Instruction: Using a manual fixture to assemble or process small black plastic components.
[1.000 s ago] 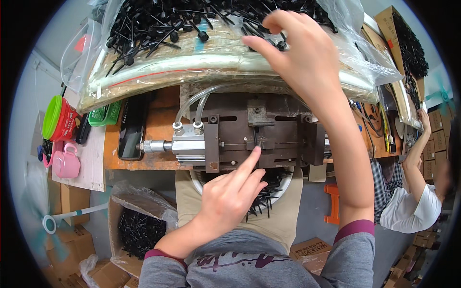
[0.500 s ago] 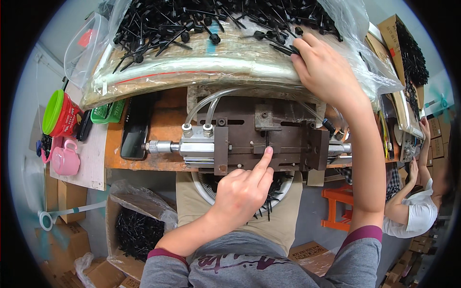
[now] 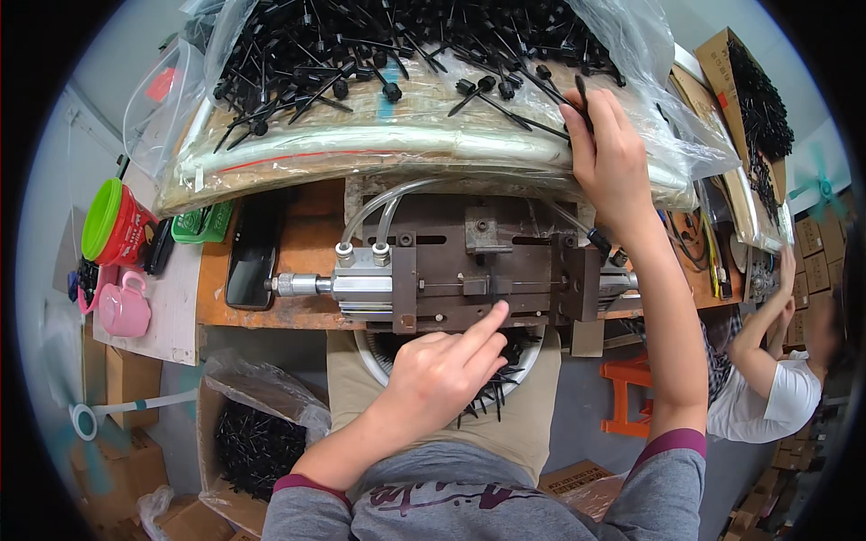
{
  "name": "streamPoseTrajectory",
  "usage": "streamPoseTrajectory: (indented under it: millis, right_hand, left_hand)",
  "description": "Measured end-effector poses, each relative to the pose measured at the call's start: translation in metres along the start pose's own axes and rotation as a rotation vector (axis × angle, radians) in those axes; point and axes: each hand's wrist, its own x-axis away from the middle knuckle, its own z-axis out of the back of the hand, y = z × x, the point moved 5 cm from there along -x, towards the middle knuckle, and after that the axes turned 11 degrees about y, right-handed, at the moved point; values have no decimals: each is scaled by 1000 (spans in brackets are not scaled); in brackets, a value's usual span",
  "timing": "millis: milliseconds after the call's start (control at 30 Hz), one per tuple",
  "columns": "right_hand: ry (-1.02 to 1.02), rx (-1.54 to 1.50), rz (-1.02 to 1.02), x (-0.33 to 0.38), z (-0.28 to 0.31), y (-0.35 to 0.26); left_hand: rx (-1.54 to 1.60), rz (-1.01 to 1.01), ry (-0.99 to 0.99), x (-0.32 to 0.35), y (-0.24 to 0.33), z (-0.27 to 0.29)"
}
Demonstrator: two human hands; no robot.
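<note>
My left hand points its index finger at the front edge of a brown metal fixture; its other fingers are partly curled and it holds nothing. Just beyond the fingertip, a small dark part sits at the fixture's centre between sliding blocks. My right hand is raised at the right edge of a plastic-lined tray. Its thumb and fingers pinch a black cable tie standing upright. Many more black cable ties with chunky heads lie heaped on that tray.
Silver air cylinders with clear hoses flank the fixture. A phone, a pink cup and a red-green tub stand left. On my lap is a white-rimmed container; a box of black pieces sits lower left. Another person works at right.
My left fingertip has drawn back from the fixture's centre toward its front edge. My right hand has moved slightly down, lifting a cable tie upright from the heap. The view has shifted slightly.
</note>
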Motion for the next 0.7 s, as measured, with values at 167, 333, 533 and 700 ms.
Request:
streamPoseTrajectory:
  millis: [167,333,533,700]
  right_hand:
    - [29,213,302,13,-5,-24]
    - [-8,90,275,6,-7,-16]
    - [262,-37,215,-12,11,-4]
    - [335,-47,258,-21,37,-37]
  left_hand:
    - [89,-45,-18,0,13,6]
    - [94,-59,-50,2,12,7]
    - [225,41,-79,-6,15,12]
    - [905,492,-124,-10,15,-6]
